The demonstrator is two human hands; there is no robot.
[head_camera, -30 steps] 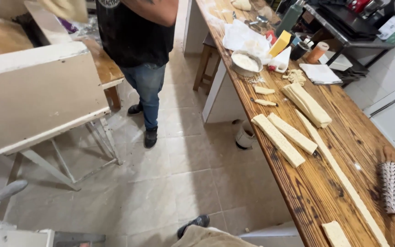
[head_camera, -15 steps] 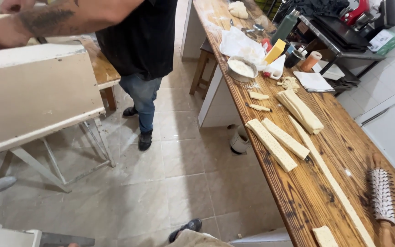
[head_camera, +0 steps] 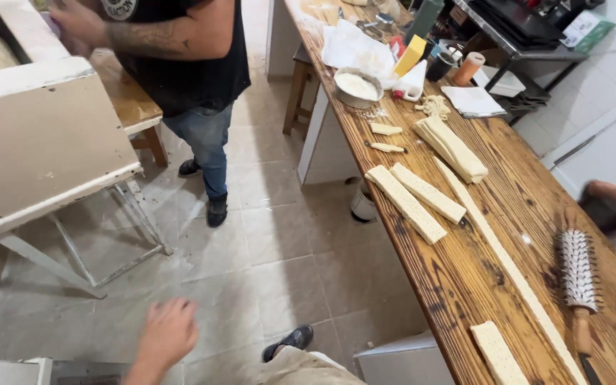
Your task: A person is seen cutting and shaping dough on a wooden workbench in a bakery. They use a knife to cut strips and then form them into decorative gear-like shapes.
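Holding perhaps flour, metal bowl (head_camera: 357, 88).

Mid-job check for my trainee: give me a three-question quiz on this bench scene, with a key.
1. True or false: the left hand holds a dough strip.
2. What lies nearest the spiked roller: A the long thin dough strip, B the metal bowl, C the yellow carton?
3. How many docked dough strips lie side by side near the wooden counter edge?

Key: 1 false, it is empty, over the floor; 2 A; 3 two.
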